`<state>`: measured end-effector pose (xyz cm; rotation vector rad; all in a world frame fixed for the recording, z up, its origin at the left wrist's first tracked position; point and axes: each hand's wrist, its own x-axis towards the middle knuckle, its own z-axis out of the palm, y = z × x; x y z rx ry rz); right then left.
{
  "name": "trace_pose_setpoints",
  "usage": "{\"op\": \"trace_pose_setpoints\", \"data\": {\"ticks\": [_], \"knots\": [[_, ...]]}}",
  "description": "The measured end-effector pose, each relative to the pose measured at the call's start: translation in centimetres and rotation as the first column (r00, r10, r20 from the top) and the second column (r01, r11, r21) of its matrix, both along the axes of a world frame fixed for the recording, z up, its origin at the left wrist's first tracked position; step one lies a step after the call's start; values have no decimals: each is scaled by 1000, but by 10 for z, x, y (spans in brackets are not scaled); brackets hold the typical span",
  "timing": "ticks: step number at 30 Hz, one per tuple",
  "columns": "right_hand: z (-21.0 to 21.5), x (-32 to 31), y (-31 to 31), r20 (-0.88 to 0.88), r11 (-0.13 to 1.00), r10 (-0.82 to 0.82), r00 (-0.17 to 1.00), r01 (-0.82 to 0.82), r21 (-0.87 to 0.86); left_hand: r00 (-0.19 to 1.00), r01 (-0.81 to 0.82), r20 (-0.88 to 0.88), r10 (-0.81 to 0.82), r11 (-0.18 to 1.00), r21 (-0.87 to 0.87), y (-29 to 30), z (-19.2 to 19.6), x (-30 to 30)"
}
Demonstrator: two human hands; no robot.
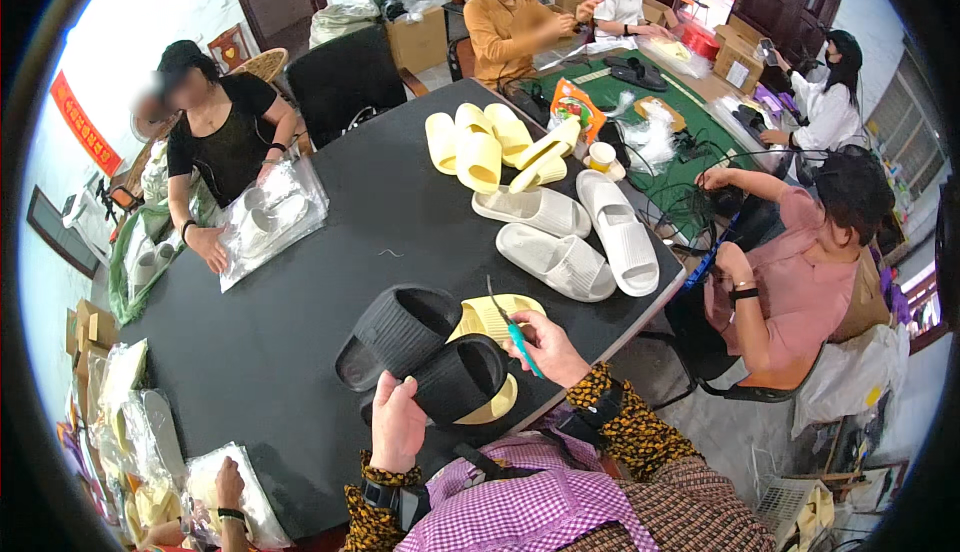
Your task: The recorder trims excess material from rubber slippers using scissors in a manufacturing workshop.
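Left hand [397,422] grips black slipper strap [460,377] at desk [300,282] edge; right hand [545,347], closed on teal-handled tool [517,332], just right of strap, tip angled up-left. Slipper's long axis runs left-right between hands.

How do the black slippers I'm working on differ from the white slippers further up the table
The black slippers are dark with yellow soles; the white slippers are one pale colour all over. The black slippers lie right at the left hand and right hand, the left touching one; the white slippers lie untouched. The black slippers overlap each other; the white slippers lie apart. Both are ribbed open-toe slides on the black table.
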<state>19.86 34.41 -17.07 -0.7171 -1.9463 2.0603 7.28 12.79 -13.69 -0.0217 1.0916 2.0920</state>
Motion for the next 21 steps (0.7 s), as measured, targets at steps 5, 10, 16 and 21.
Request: {"op": "trace_pose_setpoints", "data": {"ticks": [5,10,16,21], "knots": [[2,1,-1,-6,1000,-13,1000,13,18,996,-39,-82,36,998,-46,0,4,-4],[-3,-8,-8,-167,998,-55,984,53,-20,923,146,-317,-217,962,-233,3,6,3],[-16,-9,-15,-239,983,-152,959,172,66,739,157,-543,-398,886,-435,5,-4,-8],[-6,-4,-9,-278,964,-247,928,264,27,412,47,-653,-636,730,-682,2,4,-23]]}}
